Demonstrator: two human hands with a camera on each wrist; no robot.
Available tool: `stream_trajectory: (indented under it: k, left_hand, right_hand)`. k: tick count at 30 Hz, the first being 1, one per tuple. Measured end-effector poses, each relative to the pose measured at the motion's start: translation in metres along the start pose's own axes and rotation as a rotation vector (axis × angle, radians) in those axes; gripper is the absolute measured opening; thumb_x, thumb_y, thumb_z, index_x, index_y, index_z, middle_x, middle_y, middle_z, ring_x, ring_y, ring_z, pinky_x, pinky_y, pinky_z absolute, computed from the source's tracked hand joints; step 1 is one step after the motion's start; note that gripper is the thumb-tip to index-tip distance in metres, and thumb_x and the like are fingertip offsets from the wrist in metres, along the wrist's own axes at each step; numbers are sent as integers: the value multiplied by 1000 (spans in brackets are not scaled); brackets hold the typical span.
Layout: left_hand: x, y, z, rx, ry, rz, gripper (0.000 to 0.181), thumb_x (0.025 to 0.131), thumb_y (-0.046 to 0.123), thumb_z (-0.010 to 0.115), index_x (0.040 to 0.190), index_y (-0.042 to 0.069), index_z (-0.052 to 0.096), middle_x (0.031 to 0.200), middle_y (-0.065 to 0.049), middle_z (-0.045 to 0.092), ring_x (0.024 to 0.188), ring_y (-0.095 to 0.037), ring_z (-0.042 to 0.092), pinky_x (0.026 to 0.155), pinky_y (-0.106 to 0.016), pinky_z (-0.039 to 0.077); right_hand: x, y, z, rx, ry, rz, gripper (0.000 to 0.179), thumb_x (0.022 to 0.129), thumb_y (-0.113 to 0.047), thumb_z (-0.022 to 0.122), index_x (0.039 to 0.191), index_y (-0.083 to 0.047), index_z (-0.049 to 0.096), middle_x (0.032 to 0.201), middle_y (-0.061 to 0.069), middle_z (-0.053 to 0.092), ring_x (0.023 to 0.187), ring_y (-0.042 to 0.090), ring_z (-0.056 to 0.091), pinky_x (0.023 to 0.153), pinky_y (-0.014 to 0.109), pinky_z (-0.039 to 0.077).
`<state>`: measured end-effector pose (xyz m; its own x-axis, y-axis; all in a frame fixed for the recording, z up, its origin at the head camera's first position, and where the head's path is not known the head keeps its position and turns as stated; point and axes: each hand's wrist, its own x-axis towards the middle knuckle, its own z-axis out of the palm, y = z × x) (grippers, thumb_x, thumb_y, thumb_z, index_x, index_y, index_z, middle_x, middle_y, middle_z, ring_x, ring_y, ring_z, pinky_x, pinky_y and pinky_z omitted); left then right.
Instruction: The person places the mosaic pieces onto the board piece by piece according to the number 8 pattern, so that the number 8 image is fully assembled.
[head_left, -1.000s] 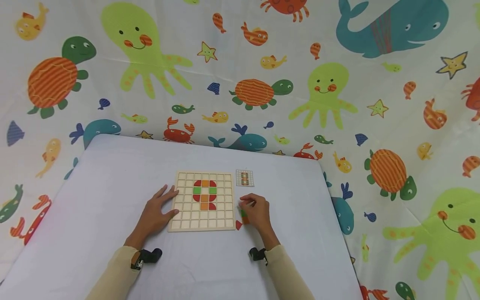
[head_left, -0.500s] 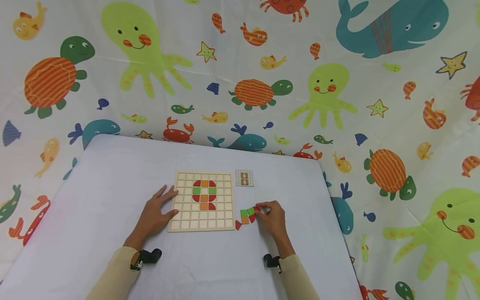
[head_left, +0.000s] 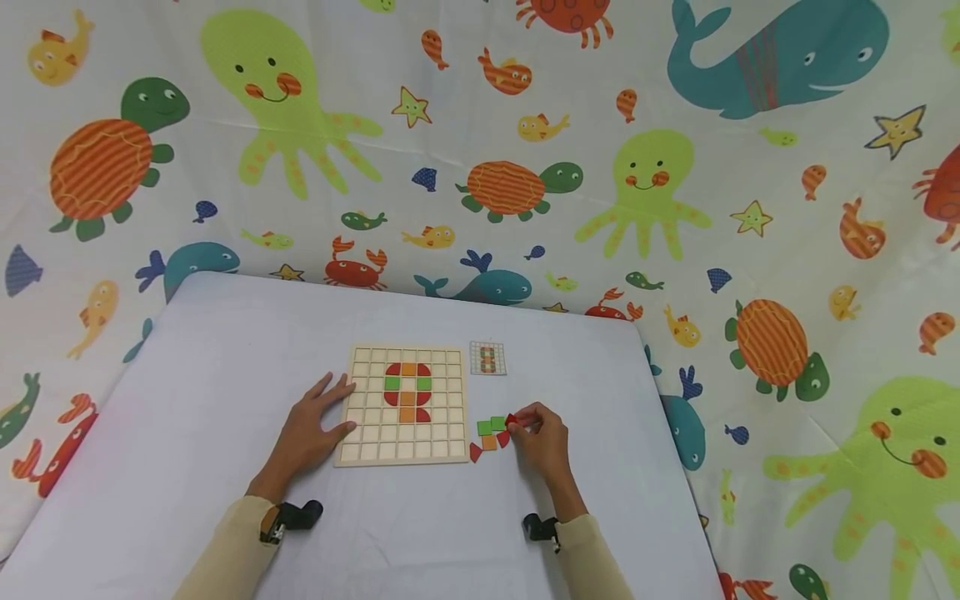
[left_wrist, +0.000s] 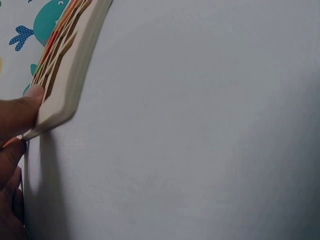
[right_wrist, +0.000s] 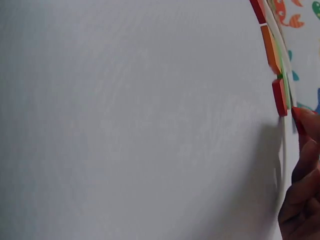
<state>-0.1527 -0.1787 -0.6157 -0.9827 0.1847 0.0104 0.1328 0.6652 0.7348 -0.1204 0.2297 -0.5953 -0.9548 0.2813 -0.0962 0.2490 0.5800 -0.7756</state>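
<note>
My left hand (head_left: 303, 429) rests at the left edge of a wooden grid board (head_left: 442, 451), fingers spread. In the left wrist view its thumb (left_wrist: 31, 100) lies on the board's rim. Right of the board, my right hand (head_left: 549, 437) pinches a red tile (head_left: 511, 419) between thumb and fingertips; the same red tile (right_wrist: 298, 120) shows in the right wrist view. Close by lie two green tiles (head_left: 483, 427), an orange tile (head_left: 489, 442) and two more red tiles (head_left: 476, 452). Red, orange and green tiles fill several cells in the board's middle.
A small card (head_left: 488, 358) with a grid and a coloured pattern lies beyond the board's upper right corner. A white cloth covers the table (head_left: 405, 533). Behind it hangs a curtain (head_left: 465, 108) printed with sea animals.
My right hand has moved right from beside the board's edge and now holds a red tile. The loose green and orange tiles have come into view, slightly spread. The left hand stays put.
</note>
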Motion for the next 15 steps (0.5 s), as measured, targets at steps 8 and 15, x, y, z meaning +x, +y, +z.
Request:
stream_trajectory:
  k: [8, 15]
  left_hand:
    - [0, 2, -1, 0, -7, -8, 72, 92, 17, 83, 156, 8, 52, 171, -26, 34, 159, -53, 27, 123, -74, 29]
    - [0, 1, 0, 2, -16, -7, 73, 91, 17, 83, 157, 9, 52, 171, -25, 34, 159, -52, 27, 123, -74, 28]
  right_hand:
    - [-4, -13, 13, 75, -81, -71, 12, 96, -15, 80, 107, -15, 77, 95, 3, 71, 83, 16, 60, 63, 20, 53]
    - [-5, -37, 37, 137, -200, -183, 9, 100, -15, 74, 106, -20, 70, 104, -1, 73, 82, 13, 61, 65, 21, 51]
